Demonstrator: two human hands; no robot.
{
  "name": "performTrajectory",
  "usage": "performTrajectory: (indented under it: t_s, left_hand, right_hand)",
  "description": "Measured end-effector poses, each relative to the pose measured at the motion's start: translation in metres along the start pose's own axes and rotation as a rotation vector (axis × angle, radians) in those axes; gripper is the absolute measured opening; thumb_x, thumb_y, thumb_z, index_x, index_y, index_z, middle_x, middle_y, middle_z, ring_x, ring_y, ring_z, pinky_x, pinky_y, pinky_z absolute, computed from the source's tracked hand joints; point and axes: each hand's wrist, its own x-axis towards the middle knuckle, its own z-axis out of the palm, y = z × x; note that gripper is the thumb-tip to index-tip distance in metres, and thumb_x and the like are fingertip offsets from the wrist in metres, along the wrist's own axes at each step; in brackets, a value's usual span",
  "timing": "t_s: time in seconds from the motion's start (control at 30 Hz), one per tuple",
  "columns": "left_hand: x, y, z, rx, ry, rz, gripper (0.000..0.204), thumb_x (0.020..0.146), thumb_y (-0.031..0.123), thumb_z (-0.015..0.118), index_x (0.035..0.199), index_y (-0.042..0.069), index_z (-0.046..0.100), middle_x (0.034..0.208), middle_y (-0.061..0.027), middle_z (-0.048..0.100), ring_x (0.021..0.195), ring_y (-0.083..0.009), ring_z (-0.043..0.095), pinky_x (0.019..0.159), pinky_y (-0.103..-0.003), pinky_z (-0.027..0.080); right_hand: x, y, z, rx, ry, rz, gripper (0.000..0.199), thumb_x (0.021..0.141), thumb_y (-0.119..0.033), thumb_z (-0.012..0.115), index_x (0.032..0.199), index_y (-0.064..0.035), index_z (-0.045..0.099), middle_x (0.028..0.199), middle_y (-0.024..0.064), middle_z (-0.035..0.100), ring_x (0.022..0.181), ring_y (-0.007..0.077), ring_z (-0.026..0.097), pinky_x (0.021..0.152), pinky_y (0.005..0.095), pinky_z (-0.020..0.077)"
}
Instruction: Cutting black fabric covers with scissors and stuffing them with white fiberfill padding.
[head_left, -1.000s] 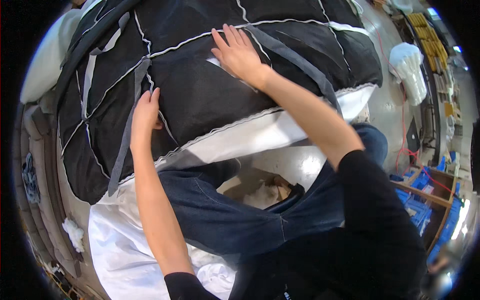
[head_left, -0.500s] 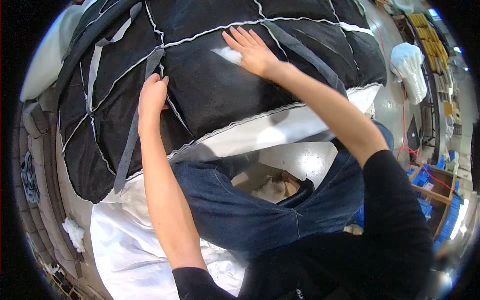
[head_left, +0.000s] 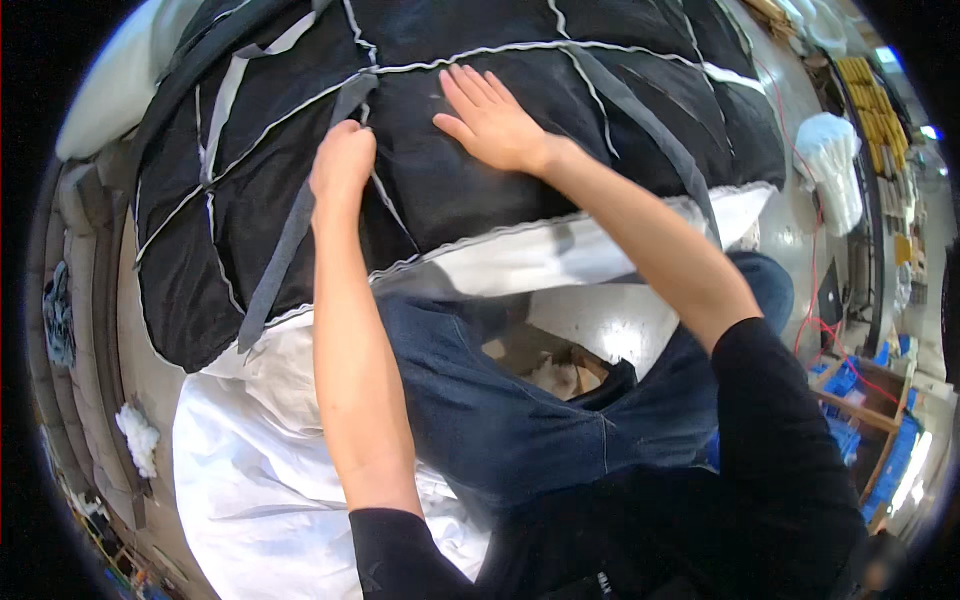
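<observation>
A large black fabric cushion cover, crossed by white-edged seams, lies across the space before me. My left hand is closed on the black fabric beside a seam, close to a dark grey strip; its fingertips are partly hidden. Flat against the panel to the right rests my right hand, fingers stretched out and thumb apart. A white underside shows along the cover's near edge.
White cloth spreads at lower left. A stuffing tuft lies on the floor beside grey-brown padded upholstery. An open box with white stuffing sits between my legs. At right are a red cable, a plastic-wrapped white bundle and a wooden rack.
The white stuffing tuft at my right hand is no longer visible. That hand has shifted slightly over the panel, its thumb now spread. The whole view has shifted a little; my left hand keeps its grip.
</observation>
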Motion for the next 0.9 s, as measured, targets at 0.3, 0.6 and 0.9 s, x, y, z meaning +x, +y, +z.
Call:
performTrajectory:
  t_s: [0.3, 0.6, 0.9]
  left_hand:
    - [-0.005, -0.005, -0.008, -0.013, -0.020, -0.045, 0.030, 0.081, 0.022, 0.043, 0.093, 0.003, 0.062, 0.088, -0.0194, 0.067, 0.074, -0.0330, 0.065, 0.074, -0.044, 0.048]
    - [-0.003, -0.002, -0.006, 0.016, -0.029, -0.045, 0.031, 0.084, 0.025, 0.043, 0.095, 0.004, 0.062, 0.092, -0.0183, 0.067, 0.076, -0.0328, 0.066, 0.075, -0.044, 0.048]
    - [-0.001, -0.010, -0.006, -0.046, -0.049, -0.024, 0.032, 0.089, 0.031, 0.047, 0.092, 0.002, 0.059, 0.088, -0.0178, 0.065, 0.073, -0.0331, 0.065, 0.070, -0.041, 0.051]
  right_hand:
    - [-0.046, -0.022, -0.091, 0.225, -0.202, -0.019, 0.041, 0.095, -0.028, 0.054, 0.122, 0.0027, 0.054, 0.122, 0.0186, 0.060, 0.115, 0.0333, 0.057, 0.095, 0.0385, 0.0481]
    - [-0.029, -0.011, -0.052, 0.118, -0.266, 0.058, 0.054, 0.096, -0.044, 0.046, 0.124, 0.0007, 0.055, 0.128, 0.0173, 0.057, 0.114, 0.0355, 0.057, 0.095, 0.0410, 0.0471]
    - [-0.016, -0.016, -0.071, 0.357, -0.384, 0.227, 0.049, 0.096, -0.042, 0.046, 0.086, -0.0001, 0.070, 0.095, 0.0220, 0.067, 0.095, 0.0398, 0.061, 0.087, 0.0458, 0.0478]
